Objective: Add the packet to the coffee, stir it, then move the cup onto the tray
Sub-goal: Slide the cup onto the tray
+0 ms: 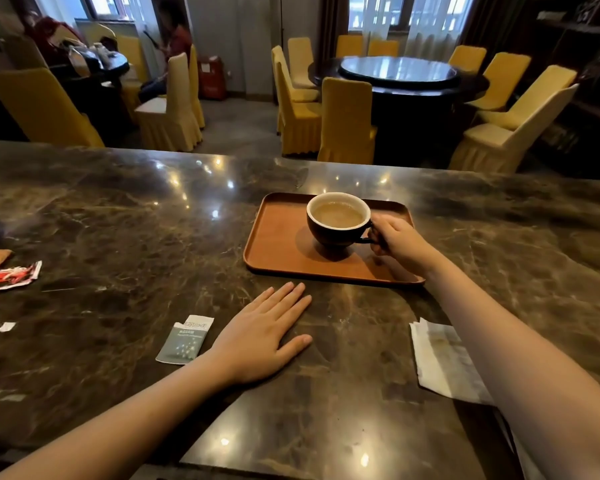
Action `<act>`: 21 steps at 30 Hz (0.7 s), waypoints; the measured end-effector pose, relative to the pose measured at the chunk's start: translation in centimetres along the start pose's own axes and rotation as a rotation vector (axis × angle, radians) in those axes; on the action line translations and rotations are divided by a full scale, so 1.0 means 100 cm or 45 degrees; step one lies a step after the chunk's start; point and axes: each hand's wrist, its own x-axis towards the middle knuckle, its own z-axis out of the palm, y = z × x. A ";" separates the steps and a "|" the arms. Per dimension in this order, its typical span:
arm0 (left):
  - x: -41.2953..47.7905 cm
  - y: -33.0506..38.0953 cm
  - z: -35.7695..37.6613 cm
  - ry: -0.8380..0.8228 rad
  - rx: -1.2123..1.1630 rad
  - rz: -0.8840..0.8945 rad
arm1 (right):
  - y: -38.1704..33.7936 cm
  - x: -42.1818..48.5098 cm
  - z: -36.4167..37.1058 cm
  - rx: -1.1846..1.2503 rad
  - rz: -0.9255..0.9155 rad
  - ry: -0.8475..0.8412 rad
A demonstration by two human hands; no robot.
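Note:
A dark cup [338, 226] with a white inside holds milky coffee and stands on the brown wooden tray [278, 244], toward its far right. My right hand [400, 242] is closed around the cup's handle from the right. My left hand [267, 336] lies flat and open on the marble counter, just in front of the tray. A torn grey-green packet [185, 339] lies on the counter to the left of my left hand. No spoon or stirrer is visible.
A folded white napkin [440, 358] lies on the counter under my right forearm. Red torn wrappers [13, 276] and small scraps [0, 326] sit at the left edge. Beyond the counter stand yellow-covered chairs [345, 121] and a dark round table [400, 76].

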 end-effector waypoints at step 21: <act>0.000 0.001 -0.003 -0.029 -0.014 -0.023 | 0.004 0.019 -0.005 -0.315 -0.046 0.052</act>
